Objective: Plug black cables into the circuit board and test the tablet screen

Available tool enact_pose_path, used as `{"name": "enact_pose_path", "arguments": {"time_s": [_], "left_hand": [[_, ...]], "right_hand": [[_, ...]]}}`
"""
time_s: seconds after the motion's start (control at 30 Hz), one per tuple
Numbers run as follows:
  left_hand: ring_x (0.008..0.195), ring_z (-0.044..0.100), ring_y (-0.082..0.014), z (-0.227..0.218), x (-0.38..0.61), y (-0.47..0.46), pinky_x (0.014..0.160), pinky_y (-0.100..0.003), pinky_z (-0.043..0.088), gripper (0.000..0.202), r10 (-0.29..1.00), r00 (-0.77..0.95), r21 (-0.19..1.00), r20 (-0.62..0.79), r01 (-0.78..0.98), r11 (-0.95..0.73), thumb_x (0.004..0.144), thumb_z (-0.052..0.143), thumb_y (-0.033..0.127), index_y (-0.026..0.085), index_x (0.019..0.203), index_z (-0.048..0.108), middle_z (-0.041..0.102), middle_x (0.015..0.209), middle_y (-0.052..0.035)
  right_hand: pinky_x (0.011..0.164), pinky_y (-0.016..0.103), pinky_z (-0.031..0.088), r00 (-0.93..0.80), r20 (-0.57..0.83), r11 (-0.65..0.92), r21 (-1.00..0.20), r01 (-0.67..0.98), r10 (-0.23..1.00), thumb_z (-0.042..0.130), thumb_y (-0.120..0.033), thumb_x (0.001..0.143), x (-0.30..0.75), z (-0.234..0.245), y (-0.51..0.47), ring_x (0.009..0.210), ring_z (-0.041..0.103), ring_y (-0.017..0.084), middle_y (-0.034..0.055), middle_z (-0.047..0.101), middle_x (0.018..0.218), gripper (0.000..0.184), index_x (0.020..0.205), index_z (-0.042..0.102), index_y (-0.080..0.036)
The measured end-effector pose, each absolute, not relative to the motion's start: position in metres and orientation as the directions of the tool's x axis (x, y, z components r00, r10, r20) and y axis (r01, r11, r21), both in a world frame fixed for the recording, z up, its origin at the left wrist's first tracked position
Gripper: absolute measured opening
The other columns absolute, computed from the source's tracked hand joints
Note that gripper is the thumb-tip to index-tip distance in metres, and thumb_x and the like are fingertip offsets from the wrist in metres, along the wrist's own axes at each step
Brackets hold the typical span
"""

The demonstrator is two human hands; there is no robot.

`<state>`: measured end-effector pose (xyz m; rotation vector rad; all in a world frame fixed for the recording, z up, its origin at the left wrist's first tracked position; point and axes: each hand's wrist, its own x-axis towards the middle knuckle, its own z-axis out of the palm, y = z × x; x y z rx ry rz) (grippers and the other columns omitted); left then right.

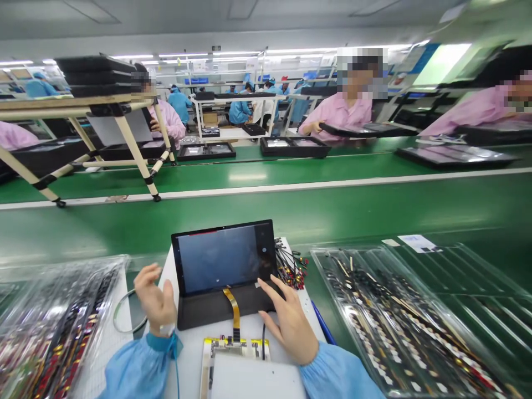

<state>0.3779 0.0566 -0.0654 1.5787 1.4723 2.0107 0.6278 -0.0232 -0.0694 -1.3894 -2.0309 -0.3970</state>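
A tablet screen (pixel 220 257), lit with a grey-blue picture, leans upright on a black stand (pixel 199 310). An orange flex cable (pixel 234 310) runs from its lower edge down to an opened device with a circuit board (pixel 233 346). My right hand (pixel 288 318) is spread open, its fingertips at the screen's lower right corner; whether they touch it I cannot tell. Left of the screen, my left hand (pixel 155 299) is raised with loosely bent fingers, thumb apart and nothing visible in it. A blue wrist strap (pixel 172 346) is on that wrist.
Clear trays of cables and small parts stand at left (pixel 62 327) and right (pixel 386 321). Loose red-and-black connector leads (pixel 291 266) lie behind the screen. A pipe-frame rack (pixel 133 149) stands on the green bench (pixel 311 205). Co-workers in pink sit across from me.
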Motion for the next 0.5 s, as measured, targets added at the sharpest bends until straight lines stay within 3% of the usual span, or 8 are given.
{"name": "enact_pose_path", "arguments": {"time_s": [0.07, 0.13, 0.23, 0.37, 0.5], "left_hand": [[0.093, 0.054, -0.0237, -0.050, 0.383, 0.035, 0.081, -0.039, 0.045, 0.017, 0.709, -0.220, 0.719, 0.670, 0.427, -0.548, 0.075, 0.054, 0.027, 0.025, 0.092, 0.052, 0.053, 0.095, -0.0053], [0.094, 0.056, -0.0240, -0.041, 0.388, 0.011, 0.078, -0.038, 0.048, 0.020, 0.718, 0.251, 0.563, 0.649, 0.475, -0.676, 0.079, 0.051, 0.026, 0.027, 0.098, 0.057, 0.057, 0.098, -0.0075], [0.097, 0.058, -0.0210, -0.046, 0.392, -0.016, 0.077, -0.030, 0.051, 0.032, 0.473, 0.706, 0.253, 0.527, 0.401, -0.880, 0.081, 0.054, 0.026, 0.029, 0.113, 0.054, 0.062, 0.104, -0.0078], [0.090, 0.062, -0.0168, -0.075, 0.390, -0.027, 0.075, -0.025, 0.051, 0.031, 0.300, 0.853, -0.048, 0.426, 0.353, -0.934, 0.085, 0.055, 0.024, 0.027, 0.116, 0.053, 0.066, 0.101, -0.0054], [0.083, 0.063, -0.0128, -0.101, 0.373, -0.032, 0.074, -0.020, 0.051, 0.027, 0.289, 0.862, -0.087, 0.417, 0.354, -0.931, 0.088, 0.052, 0.027, 0.025, 0.114, 0.056, 0.066, 0.097, -0.0036]], "right_hand": [[0.083, 0.036, 0.045, -0.256, 0.658, 0.418, -0.100, 0.903, 0.709, 0.030, -0.028, 0.094, 0.626, -0.071, -0.023, 0.110, 0.046, 0.023, 0.0119, 0.053, 0.113, 0.046, 0.137, 0.026, -0.014], [0.084, 0.036, 0.045, -0.281, 0.659, 0.449, -0.096, 0.889, 0.698, 0.031, -0.027, 0.093, 0.624, -0.072, -0.021, 0.110, 0.046, 0.024, 0.0112, 0.054, 0.113, 0.045, 0.136, 0.027, -0.013], [0.084, 0.037, 0.044, -0.295, 0.659, 0.465, -0.093, 0.881, 0.691, 0.031, -0.027, 0.093, 0.623, -0.075, -0.019, 0.113, 0.044, 0.025, 0.0115, 0.054, 0.115, 0.042, 0.132, 0.032, -0.009], [0.087, 0.039, 0.043, -0.308, 0.650, 0.453, -0.063, 0.889, 0.695, 0.031, -0.026, 0.093, 0.622, -0.080, -0.016, 0.116, 0.042, 0.025, 0.0103, 0.055, 0.114, 0.042, 0.131, 0.034, -0.008], [0.088, 0.039, 0.041, -0.315, 0.646, 0.426, -0.017, 0.904, 0.695, 0.028, -0.026, 0.094, 0.620, -0.079, -0.013, 0.125, 0.030, 0.026, 0.0090, 0.052, 0.121, 0.048, 0.137, 0.022, -0.006]]}}
